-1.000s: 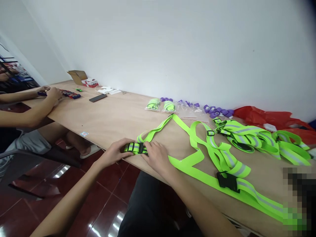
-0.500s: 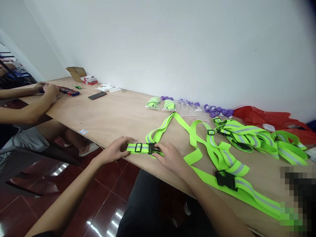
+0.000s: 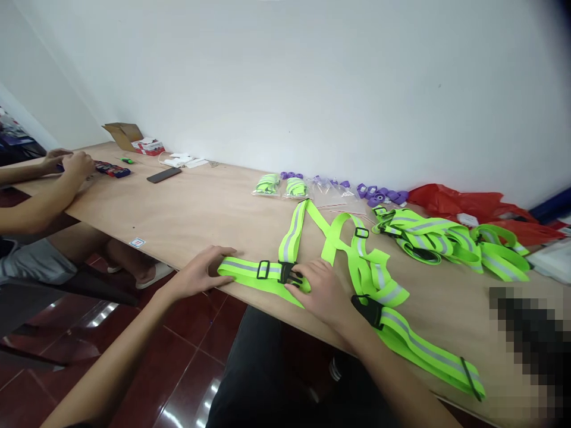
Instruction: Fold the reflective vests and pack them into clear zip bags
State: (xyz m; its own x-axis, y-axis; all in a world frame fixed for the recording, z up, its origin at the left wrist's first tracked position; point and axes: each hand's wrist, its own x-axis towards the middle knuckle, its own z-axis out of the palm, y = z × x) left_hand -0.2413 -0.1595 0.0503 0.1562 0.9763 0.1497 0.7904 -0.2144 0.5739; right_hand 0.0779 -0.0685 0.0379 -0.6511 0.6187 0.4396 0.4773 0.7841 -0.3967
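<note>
A neon yellow-green reflective harness (image 3: 332,238) made of grey-striped straps is spread on the table. My left hand (image 3: 203,270) has its thumb and fingers around the looped left end of its waist strap (image 3: 241,267), beside a black slider (image 3: 263,270). My right hand (image 3: 321,291) pinches at a black side-release buckle (image 3: 285,271) at the other end of that strap section; its fingertips partly hide the prongs. A second black buckle (image 3: 368,310) lies by my right forearm, on the strap running to the right.
More reflective straps (image 3: 446,238) are heaped at the right, before a red plastic bag (image 3: 468,205). Bagged straps (image 3: 267,184) and purple rolls (image 3: 383,195) line the wall. A phone (image 3: 164,175) lies left. A co-worker's hands (image 3: 74,163) work at the far left.
The view has turned right. The buckle and my right hand have shifted right over the table, and the waist strap lies more stretched out. My left hand still holds its looped end.
</note>
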